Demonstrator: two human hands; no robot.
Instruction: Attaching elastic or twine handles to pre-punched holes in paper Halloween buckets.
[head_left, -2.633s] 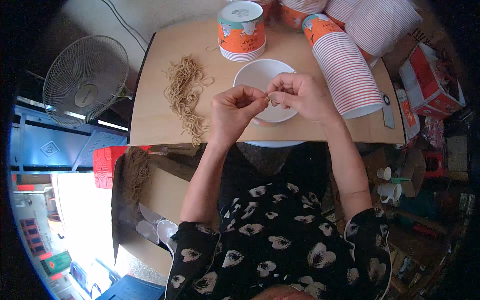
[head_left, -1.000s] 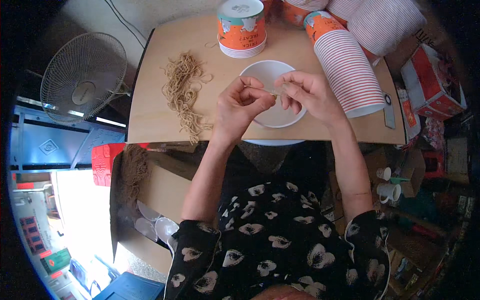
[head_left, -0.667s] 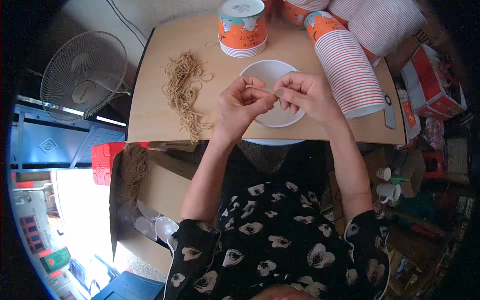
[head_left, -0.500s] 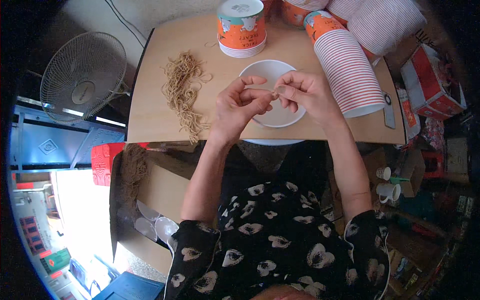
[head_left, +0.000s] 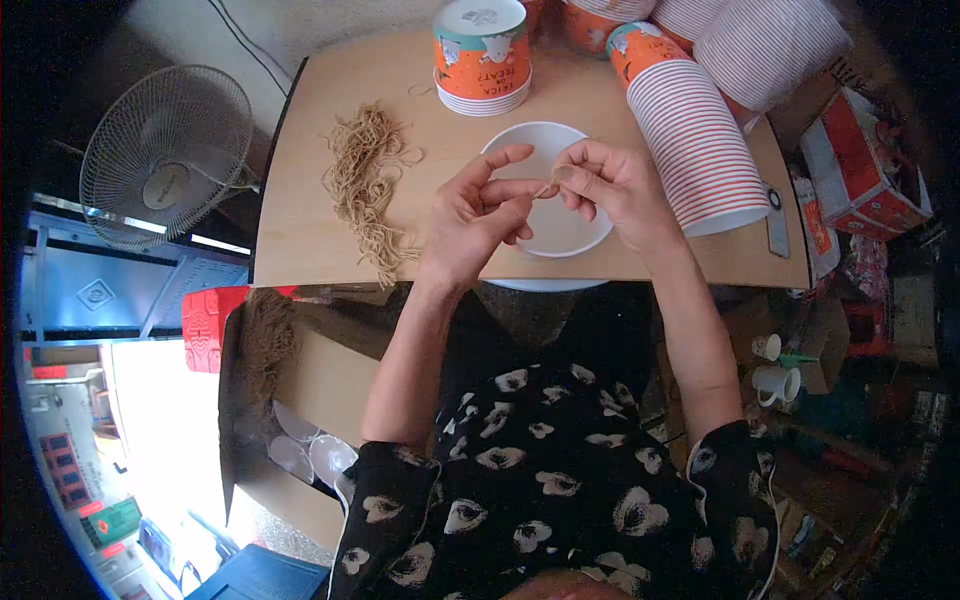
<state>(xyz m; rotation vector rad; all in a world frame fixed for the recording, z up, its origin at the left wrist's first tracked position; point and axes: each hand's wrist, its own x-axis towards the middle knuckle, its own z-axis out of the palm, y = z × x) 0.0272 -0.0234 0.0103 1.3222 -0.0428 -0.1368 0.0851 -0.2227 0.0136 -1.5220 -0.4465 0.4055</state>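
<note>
The right hand pinches a small tan strand above the white bowl; the left hand meets it from nine o'clock, forefinger raised (whether it grips, I cannot tell). Fingertip shaping seems in hand; the next move probably wants a steady pinch.

Tan tabletop, tangled cords, upturned tubs, open tub, sideways tub stack, perhaps a phone

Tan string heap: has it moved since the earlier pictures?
No; the string heap lies where it did, relative to the left edge of the table.
</note>
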